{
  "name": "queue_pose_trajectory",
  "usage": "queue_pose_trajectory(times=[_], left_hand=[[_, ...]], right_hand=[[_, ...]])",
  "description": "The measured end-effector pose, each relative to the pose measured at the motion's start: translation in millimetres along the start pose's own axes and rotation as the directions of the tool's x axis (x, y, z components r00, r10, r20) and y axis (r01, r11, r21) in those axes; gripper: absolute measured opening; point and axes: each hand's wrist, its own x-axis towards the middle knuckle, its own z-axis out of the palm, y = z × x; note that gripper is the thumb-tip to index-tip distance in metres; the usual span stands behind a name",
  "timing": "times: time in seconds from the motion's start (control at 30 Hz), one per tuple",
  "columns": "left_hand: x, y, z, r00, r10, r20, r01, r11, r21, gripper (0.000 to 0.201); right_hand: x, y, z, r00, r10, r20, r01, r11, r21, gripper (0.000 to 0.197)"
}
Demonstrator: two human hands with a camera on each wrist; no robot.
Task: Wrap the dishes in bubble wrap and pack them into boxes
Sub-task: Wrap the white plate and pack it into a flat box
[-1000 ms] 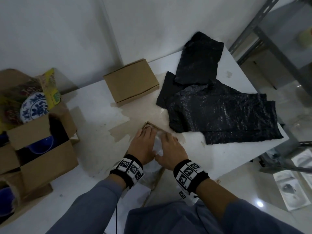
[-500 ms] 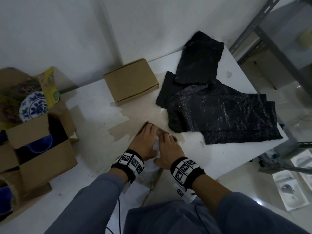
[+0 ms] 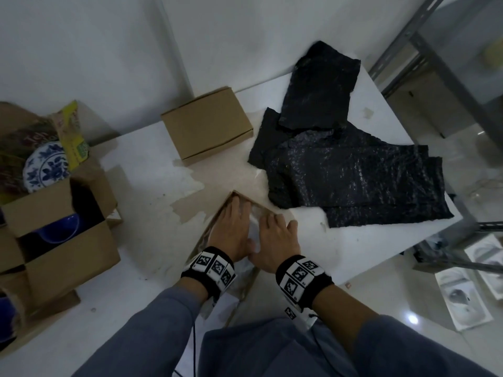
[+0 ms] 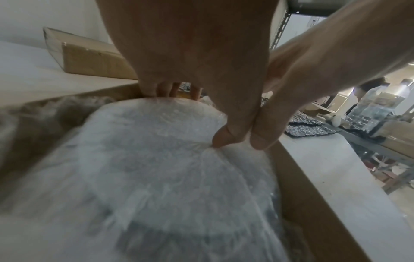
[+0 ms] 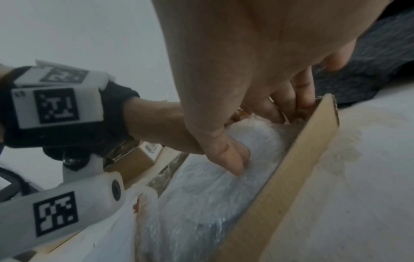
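Two hands lie side by side on a dish wrapped in clear bubble wrap [image 4: 156, 177], which sits inside an open cardboard box [image 5: 289, 177] at the near edge of the white table [image 3: 141, 170]. The left hand [image 3: 234, 229] rests palm down with its fingers stretched forward; their tips curl over the far edge of the bundle against the box wall. The right hand [image 3: 275, 240] lies flat beside it, thumbs touching, its fingertips tucked between the wrap and the box's side wall. Neither hand pinches the wrap; both press on it.

The dish itself is only a dim round shape under the wrap, so its pattern cannot be made out. Both hands cover most of the box from the head view, and its near end is hidden behind the wrists.

Black bubble wrap sheets [image 3: 353, 180] lie near the right hand, and a closed small box [image 3: 206, 126] stands farther back.
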Motion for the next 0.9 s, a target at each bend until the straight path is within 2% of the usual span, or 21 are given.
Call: queue_pose_trajectory(times=[0.2, 0.33, 0.5, 0.6, 0.7, 0.8, 0.9], left_hand=[[-3.2, -7.9, 9.0, 0.996, 0.089, 0.007, -0.089, 0.994, 0.071, 0.094], [-1.0, -13.3, 15.4, 0.994, 0.105, 0.023, -0.106, 0.992, 0.074, 0.095], [-2.7, -17.7, 18.7, 0.993, 0.115, 0.004, -0.115, 0.993, -0.033, 0.109], [-1.3, -16.7, 22.7, 0.994, 0.106, 0.029, -0.105, 0.994, -0.029, 0.098], [0.3, -16.5, 28.0, 0.996, 0.09, 0.012, -0.089, 0.995, -0.033, 0.095], [1.6, -13.0, 30.8, 0.999, 0.052, -0.01, -0.052, 0.996, -0.071, 0.113], [2.3, -9.5, 31.4, 1.0, 0.029, -0.009, -0.029, 0.998, -0.047, 0.124]], right_hand=[[3.4, 6.3, -8.7, 0.999, -0.043, 0.031, 0.044, 0.999, -0.029, 0.066], [1.2, 15.0, -18.3, 0.993, -0.079, -0.092, 0.077, 0.997, -0.025, 0.056], [0.3, 19.0, -17.3, 0.992, -0.102, 0.07, 0.104, 0.994, -0.029, 0.085], [-2.2, 16.8, -15.4, 0.987, -0.104, 0.121, 0.098, 0.994, 0.056, 0.079], [-4.6, 16.0, -19.5, 0.978, -0.082, 0.191, 0.049, 0.984, 0.174, 0.079], [-5.1, 19.2, -21.9, 0.971, -0.102, 0.214, 0.062, 0.981, 0.186, 0.079], [-8.0, 21.6, -22.6, 0.984, -0.093, 0.149, 0.078, 0.991, 0.107, 0.075]])
